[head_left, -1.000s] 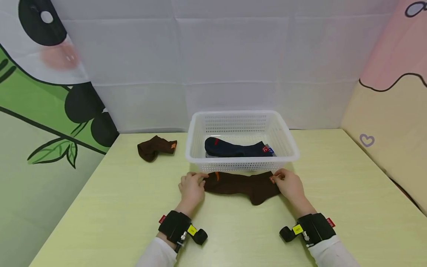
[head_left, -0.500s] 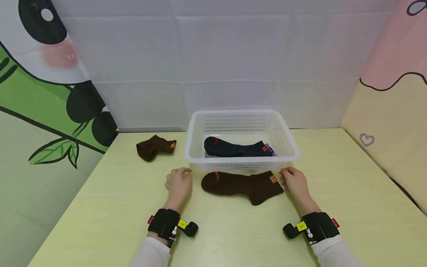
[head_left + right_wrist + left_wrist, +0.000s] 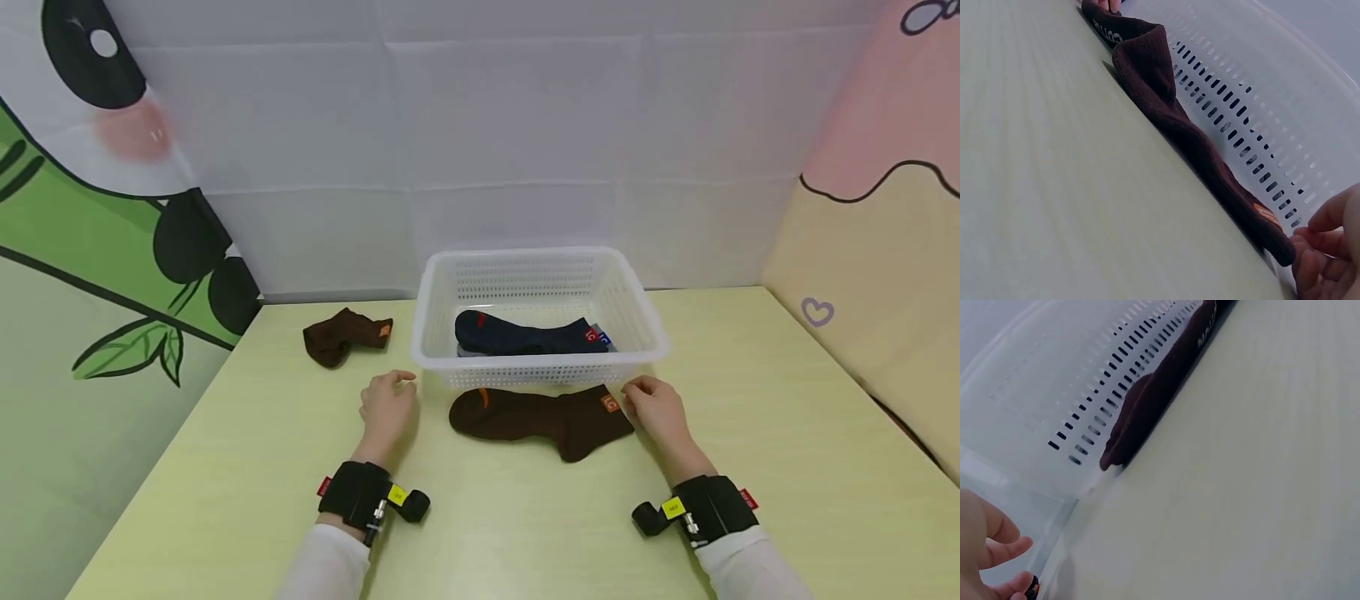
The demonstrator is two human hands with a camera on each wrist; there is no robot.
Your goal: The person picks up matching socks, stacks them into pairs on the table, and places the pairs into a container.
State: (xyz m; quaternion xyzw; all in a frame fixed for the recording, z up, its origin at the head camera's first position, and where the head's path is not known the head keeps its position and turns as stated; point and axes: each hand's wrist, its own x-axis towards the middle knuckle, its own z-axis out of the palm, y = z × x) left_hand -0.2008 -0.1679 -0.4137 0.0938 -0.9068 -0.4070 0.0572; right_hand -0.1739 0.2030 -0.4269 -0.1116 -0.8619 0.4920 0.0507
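A dark brown sock with an orange tag lies flat on the table in front of a white basket. My left hand hovers left of the sock's toe, fingers loosely bent and holding nothing. Close by the cuff, my right hand has relaxed fingers; in the right wrist view its fingertips are right beside the cuff, and I cannot tell whether they touch it. Another brown sock, bunched up, lies at the back left. Inside the basket is a dark navy sock with a red tag.
Something grey with a blue tag shows partly under the navy sock. The pale yellow table meets a white cloth backdrop behind the basket. Printed panels stand at the left and right.
My left hand has let go of the sock's toe and moved left. My right hand has released the cuff and shifted slightly right. The sock lies almost unchanged.
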